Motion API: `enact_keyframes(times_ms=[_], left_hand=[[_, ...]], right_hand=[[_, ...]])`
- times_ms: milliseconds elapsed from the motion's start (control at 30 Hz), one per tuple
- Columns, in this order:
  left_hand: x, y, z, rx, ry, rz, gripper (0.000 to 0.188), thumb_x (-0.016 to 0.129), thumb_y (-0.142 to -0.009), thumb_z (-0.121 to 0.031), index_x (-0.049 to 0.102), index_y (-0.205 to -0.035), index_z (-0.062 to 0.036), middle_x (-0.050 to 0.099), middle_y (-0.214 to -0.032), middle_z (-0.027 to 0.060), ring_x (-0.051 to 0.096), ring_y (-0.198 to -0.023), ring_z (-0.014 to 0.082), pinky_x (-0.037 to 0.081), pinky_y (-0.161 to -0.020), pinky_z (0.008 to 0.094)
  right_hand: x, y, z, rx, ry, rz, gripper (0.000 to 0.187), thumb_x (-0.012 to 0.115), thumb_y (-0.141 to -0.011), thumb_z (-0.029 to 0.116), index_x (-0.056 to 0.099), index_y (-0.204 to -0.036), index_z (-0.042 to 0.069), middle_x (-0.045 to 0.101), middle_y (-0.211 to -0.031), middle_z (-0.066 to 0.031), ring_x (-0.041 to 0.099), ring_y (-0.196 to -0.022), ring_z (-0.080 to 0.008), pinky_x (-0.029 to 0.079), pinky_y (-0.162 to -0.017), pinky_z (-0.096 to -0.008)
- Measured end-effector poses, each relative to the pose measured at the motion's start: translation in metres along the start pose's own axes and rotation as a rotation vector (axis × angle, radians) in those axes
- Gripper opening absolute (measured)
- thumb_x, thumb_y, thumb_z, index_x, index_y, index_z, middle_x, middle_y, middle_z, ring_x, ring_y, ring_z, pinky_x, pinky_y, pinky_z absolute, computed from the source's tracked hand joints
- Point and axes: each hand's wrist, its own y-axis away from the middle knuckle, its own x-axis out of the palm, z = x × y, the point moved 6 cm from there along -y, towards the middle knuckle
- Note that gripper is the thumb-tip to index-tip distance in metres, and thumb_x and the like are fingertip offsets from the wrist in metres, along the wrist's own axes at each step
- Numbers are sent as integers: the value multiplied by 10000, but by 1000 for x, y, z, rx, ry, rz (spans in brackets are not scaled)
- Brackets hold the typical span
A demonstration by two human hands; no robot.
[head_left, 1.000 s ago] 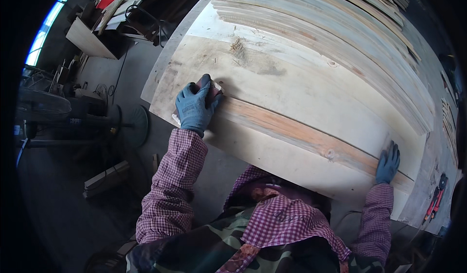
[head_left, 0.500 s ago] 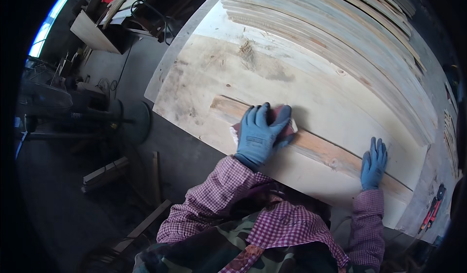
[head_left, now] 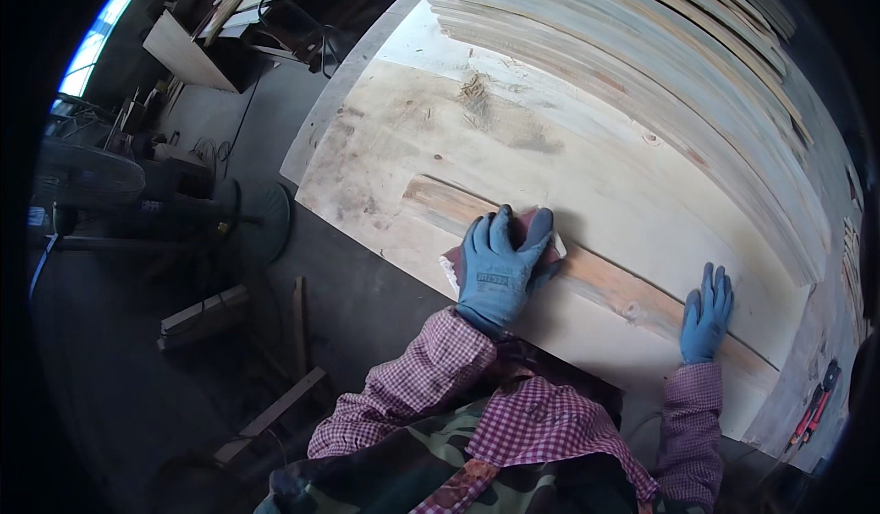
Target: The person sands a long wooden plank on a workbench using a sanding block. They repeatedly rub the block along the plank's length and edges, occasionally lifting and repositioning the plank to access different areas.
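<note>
Plank (head_left: 605,282) check, folks: it lies along the near edge of the desk (head_left: 770,413), on the pale sheet (head_left: 367,193), right end toward the near right corner. How do the hands look?

– Pretty decent tbh. Left hand (head_left: 498,280) is curled over a reddish pad (head_left: 522,230), thumb and fingers hugging it against the wood. Right hand (head_left: 706,317) lies flat with its fingers straight, palm across the plank near the right end, fingertips poking past its far side. Can't see the pad's underside, so no clue how evenly it's touching.

– Looks like a rubbing job to me. Any tips?

– I'd go with the grain in long strokes, pad flat, same pressure all the way. Don't let it tip at the long edges or you'll round them over. Go easy around that knot (head_left: 631,310) between the hands. And lean on the right palm, cos a thin piece like that could skate.

– What about the sawdust (head_left: 475,92) toward the far left?

– It's well apart from the plank, so no drama. I'd just make sure no grit gets underneath, imo.
</note>
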Motion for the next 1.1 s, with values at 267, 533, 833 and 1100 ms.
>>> enact_keyframes(times_ms=[267, 533, 833, 1100], left_hand=[[-49, -15, 159, -200, -234, -14, 669, 761, -833, -450, 556, -1424, -211, 616, -1170, 217, 596, -1048, 398, 500, -913, 479], [-26, 20, 65, -162, -197, -60, 707, 786, -812, -414, 545, -1444, -210, 528, -1329, 265, 525, -1160, 410, 437, -966, 520], [-30, 24, 68, -35, -76, 19, 682, 805, -774, -439, 587, -1403, -288, 525, -1354, 214, 541, -1177, 395, 455, -989, 519], [-49, 10, 172, -282, -329, -12, 710, 774, -828, -449, 522, -1457, -235, 570, -1253, 242, 573, -1083, 400, 478, -914, 496]], right_hand=[[-5, -3, 7, -26, -59, 9, 555, 523, -1009, 242, 412, -1538, 115, 394, -1572, -170, 345, -1445, -377, 221, -1212, -510], [1, -1, 1, -6, -45, -40, 554, 528, -1006, 242, 420, -1534, 116, 401, -1568, -172, 348, -1445, -373, 226, -1210, -505], [3, 2, -5, 4, -45, -14, 549, 516, -1021, 250, 406, -1543, 119, 405, -1565, -173, 361, -1436, -369, 248, -1199, -498], [0, -1, 0, 47, -24, -32, 564, 541, -1002, 251, 414, -1534, 115, 412, -1563, -159, 367, -1435, -364, 251, -1208, -494]])
